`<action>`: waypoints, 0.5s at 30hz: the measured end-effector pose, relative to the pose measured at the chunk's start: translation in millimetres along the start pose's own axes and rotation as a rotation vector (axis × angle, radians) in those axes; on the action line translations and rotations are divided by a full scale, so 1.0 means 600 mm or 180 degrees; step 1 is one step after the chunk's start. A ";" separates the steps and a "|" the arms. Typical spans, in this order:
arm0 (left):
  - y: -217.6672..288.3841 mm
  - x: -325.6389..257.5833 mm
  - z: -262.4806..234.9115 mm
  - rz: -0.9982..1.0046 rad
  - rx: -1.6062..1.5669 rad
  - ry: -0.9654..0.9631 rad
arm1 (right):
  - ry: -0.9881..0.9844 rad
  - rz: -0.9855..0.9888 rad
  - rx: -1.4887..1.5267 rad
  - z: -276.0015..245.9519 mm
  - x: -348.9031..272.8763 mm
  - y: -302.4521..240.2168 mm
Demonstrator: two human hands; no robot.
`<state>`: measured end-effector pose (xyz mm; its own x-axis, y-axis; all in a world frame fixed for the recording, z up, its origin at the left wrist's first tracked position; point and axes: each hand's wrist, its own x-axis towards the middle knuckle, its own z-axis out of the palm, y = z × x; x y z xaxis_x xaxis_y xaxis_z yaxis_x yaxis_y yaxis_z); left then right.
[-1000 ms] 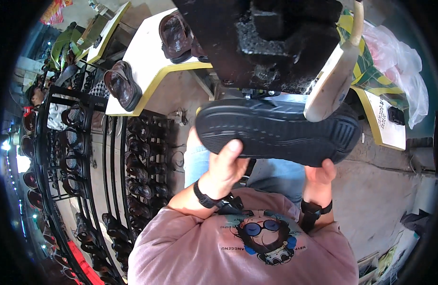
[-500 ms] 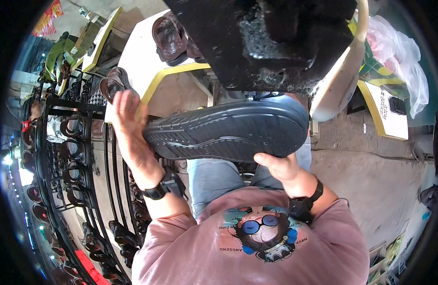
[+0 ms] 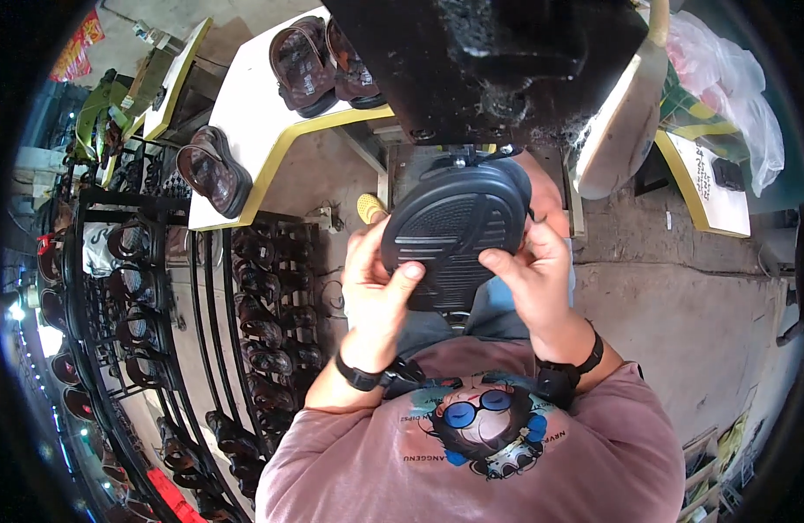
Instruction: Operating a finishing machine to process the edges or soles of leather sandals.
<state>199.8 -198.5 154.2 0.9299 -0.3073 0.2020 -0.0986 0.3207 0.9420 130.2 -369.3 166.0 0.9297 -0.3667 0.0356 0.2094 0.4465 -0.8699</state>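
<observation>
A shoe sole [image 3: 458,231] sits at centre, the left hand [image 3: 376,288] at its 8 o'clock and the right hand [image 3: 532,279] at its 4 o'clock, both touching it. A machine [image 3: 498,61] hangs at 12 o'clock, just above it. At 10 o'clock a desk [image 3: 245,113] carries sandals [image 3: 319,52]. A shoe rack [image 3: 158,331] stands at 9 o'clock.

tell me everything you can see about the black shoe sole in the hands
The black shoe sole looks like moulded rubber, matte, with ribbed tread lines and a finely textured panel facing the camera. It is held end-on below the dark machine. The left hand grips its left edge, thumb on the tread; the right hand holds its right side.
</observation>
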 end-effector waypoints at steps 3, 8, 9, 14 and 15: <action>-0.014 -0.020 0.040 -0.0493 -0.0713 -0.0149 | -0.0249 0.0050 -0.0201 -0.023 0.024 -0.035; 0.018 0.025 0.053 -0.1197 -0.0295 -0.1359 | -0.0827 -0.0141 -0.1274 -0.028 0.082 -0.119; 0.025 0.031 0.055 -0.1123 -0.0348 -0.1412 | -0.0849 -0.0237 -0.1515 -0.024 0.093 -0.130; 0.008 0.037 0.088 -0.1035 -0.1258 -0.0884 | -0.0456 -0.0663 -0.2549 -0.003 0.101 -0.135; 0.001 0.033 0.093 -0.0929 -0.1616 -0.0881 | -0.0185 -0.1236 -0.2812 0.001 0.088 -0.123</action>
<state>198.3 -254.2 173.6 0.7607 -0.6439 0.0822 0.3874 0.5520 0.7384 164.2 -421.0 232.2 0.8623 -0.3077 0.4022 0.2238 -0.4809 -0.8477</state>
